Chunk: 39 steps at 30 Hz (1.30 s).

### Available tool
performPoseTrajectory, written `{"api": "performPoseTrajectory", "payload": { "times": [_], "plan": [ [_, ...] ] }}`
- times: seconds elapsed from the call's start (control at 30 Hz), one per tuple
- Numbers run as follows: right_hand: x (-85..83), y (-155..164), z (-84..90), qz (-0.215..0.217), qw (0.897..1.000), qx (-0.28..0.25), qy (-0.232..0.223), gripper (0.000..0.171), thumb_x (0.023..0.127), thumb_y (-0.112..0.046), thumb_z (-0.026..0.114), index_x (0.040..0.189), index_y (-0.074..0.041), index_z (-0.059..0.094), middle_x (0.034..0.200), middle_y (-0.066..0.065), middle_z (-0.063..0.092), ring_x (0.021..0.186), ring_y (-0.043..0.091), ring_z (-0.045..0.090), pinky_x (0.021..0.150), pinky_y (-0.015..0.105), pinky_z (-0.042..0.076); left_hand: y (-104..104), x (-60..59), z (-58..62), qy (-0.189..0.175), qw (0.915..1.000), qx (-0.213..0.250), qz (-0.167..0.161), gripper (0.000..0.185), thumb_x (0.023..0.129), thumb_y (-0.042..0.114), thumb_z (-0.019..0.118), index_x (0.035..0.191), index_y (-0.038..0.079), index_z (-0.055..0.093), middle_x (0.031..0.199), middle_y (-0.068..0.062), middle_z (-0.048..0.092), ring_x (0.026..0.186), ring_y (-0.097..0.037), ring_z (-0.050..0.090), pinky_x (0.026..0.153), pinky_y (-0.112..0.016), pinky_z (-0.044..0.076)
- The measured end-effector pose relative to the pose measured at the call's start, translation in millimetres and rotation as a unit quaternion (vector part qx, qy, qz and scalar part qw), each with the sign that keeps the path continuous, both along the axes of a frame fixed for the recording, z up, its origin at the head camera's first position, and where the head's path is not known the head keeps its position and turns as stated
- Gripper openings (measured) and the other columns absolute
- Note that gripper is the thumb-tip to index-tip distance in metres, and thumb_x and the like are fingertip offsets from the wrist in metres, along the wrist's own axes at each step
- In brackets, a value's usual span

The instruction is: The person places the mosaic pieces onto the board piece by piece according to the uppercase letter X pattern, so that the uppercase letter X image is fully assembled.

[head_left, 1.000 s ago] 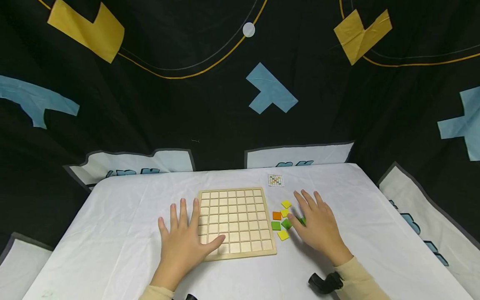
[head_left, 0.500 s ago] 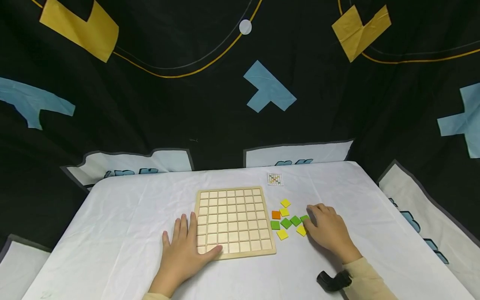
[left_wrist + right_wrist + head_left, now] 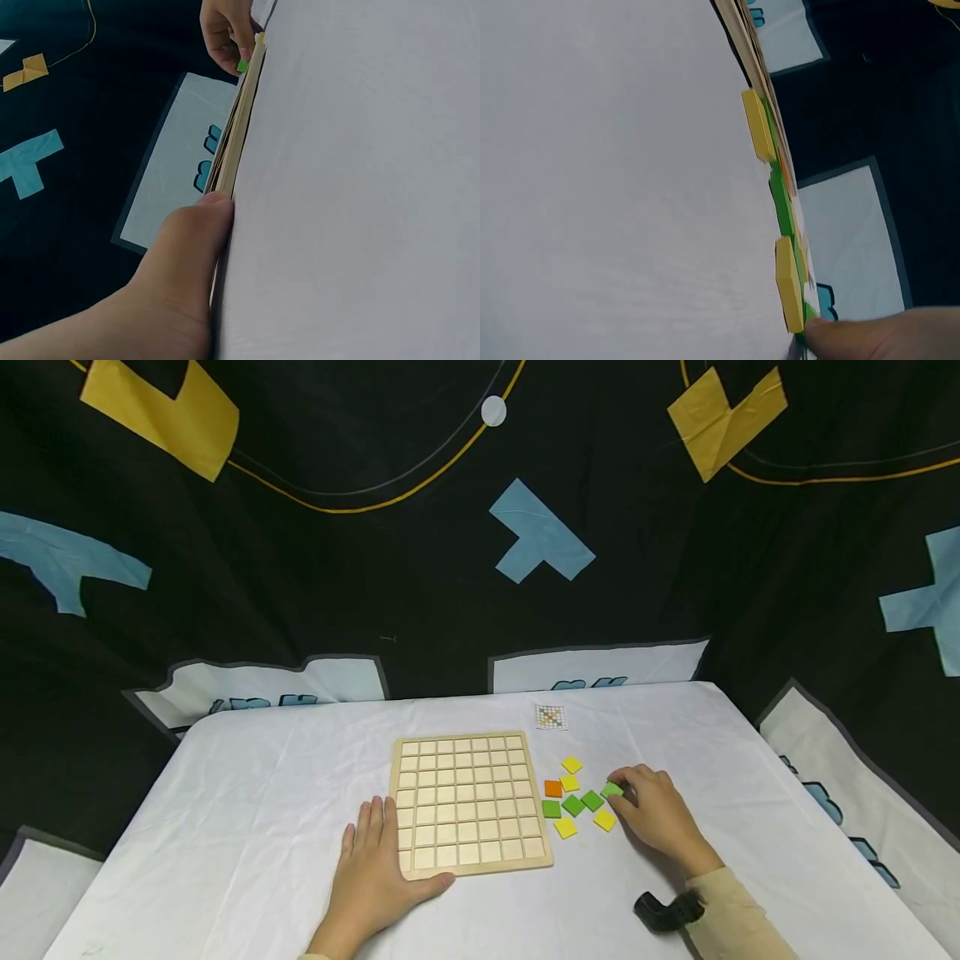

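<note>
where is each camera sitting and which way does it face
Head: worn high, facing forward and down at the white-clothed table; shows left hand against the wooden grid board and right hand pinching a green square tile.
Left wrist: skims the cloth along the board's edge; thumb shows.
Right wrist: skims the cloth past the coloured tiles; fingertip shows.
Shared: board, green tile.

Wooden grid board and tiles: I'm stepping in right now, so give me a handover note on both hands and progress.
Left hand: flat on the white tablecloth, fingers straight against the near-left corner of the wooden grid board.
Right hand: fingers curled, pinching a green tile at the right end of the loose tiles.
Tiles beside the board's right edge: an orange tile, yellow and green ones, all on the cloth.
Pattern card lies beyond the board.
Done: no tile sits in the board.
Left: every cell.
</note>
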State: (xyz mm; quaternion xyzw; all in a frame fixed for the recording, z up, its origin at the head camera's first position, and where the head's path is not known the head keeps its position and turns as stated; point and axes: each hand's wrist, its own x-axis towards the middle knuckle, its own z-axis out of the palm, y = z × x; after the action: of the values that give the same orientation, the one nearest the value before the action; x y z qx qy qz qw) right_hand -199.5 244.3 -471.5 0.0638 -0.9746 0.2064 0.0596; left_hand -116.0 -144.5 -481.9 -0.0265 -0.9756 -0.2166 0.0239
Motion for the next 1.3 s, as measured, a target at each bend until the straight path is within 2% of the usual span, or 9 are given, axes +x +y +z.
{"api": "performPoseTrajectory", "payload": {
  "times": [0.17, 0.27, 0.53, 0.8, 1.07, 1.3],
  "plan": [
    [-8.4, -3, 0.9, -0.001, 0.999, -0.037, -0.03, 0.021, 0.092, -0.015, 0.069, 0.113, -0.014, 0.065, 0.096, 0.001, 0.065, 0.087, 0.019, 0.053, 0.075, 0.035, 0.044, 0, 0.0, -4.7, 0.001, 1.0, 0.001, 0.003, 0.143, 0.061, 0.093, 0.058, 0.156, -0.006, 0.015, 0.165, -0.023, 0.01, 0.154, -0.042, 0.006, 0.122, -0.063, 0.006],
    [-12.7, -6, 3.5, -0.003, 0.998, -0.054, -0.041, 0.022, 0.092, -0.011, 0.068, 0.113, -0.014, 0.064, 0.09, 0.002, 0.064, 0.079, 0.017, 0.053, 0.071, 0.032, 0.044, 0, 0.4, -5.3, 0.0, 1.0, 0.003, 0.003, 0.143, 0.062, 0.093, 0.057, 0.156, -0.006, 0.015, 0.165, -0.023, 0.009, 0.154, -0.041, 0.005, 0.122, -0.063, 0.006],
    [-25.2, -23, 14.2, -0.02, 0.996, -0.079, -0.038, 0.024, 0.093, -0.014, 0.069, 0.116, -0.014, 0.062, 0.103, 0.009, 0.069, 0.082, 0.019, 0.061, 0.071, 0.035, 0.051, 1, 2.3, -5.6, 0.01, 0.9999, 0.003, -0.001, 0.141, 0.063, 0.093, 0.056, 0.156, -0.005, 0.015, 0.165, -0.022, 0.01, 0.154, -0.04, 0.007, 0.122, -0.062, 0.007],
    [-41.4, -60, 22.8, -0.008, 0.993, -0.113, -0.044, 0.02, 0.092, -0.018, 0.071, 0.111, -0.017, 0.065, 0.099, 0.004, 0.068, 0.075, 0.018, 0.056, 0.06, 0.026, 0.046, -1, 2.4, -7.3, 0.018, 0.9998, -0.003, 0.003, 0.14, 0.063, 0.094, 0.054, 0.157, -0.004, 0.016, 0.165, -0.021, 0.013, 0.154, -0.039, 0.009, 0.123, -0.06, 0.009],
    [-56.7, -101, 24.0, 0.046, 0.988, -0.14, -0.041, 0.018, 0.091, -0.019, 0.073, 0.108, -0.018, 0.069, 0.094, 0.001, 0.069, 0.076, 0.015, 0.058, 0.062, 0.027, 0.048, -3, 2.5, -7.9, 0.021, 0.9998, -0.006, 0.005, 0.14, 0.063, 0.094, 0.055, 0.156, -0.003, 0.017, 0.165, -0.019, 0.014, 0.155, -0.037, 0.01, 0.124, -0.057, 0.009],
    [-64.6, -134, 19.5, 0.091, 0.975, -0.198, -0.051, 0.016, 0.09, -0.018, 0.074, 0.106, -0.02, 0.074, 0.093, -0.001, 0.071, 0.079, 0.013, 0.064, 0.071, 0.031, 0.054, -3, 2.6, -7.0, 0.027, 0.9996, -0.006, 0.005, 0.139, 0.063, 0.092, 0.057, 0.156, -0.004, 0.019, 0.165, -0.02, 0.016, 0.154, -0.036, 0.013, 0.124, -0.057, 0.008]
  ]
}}
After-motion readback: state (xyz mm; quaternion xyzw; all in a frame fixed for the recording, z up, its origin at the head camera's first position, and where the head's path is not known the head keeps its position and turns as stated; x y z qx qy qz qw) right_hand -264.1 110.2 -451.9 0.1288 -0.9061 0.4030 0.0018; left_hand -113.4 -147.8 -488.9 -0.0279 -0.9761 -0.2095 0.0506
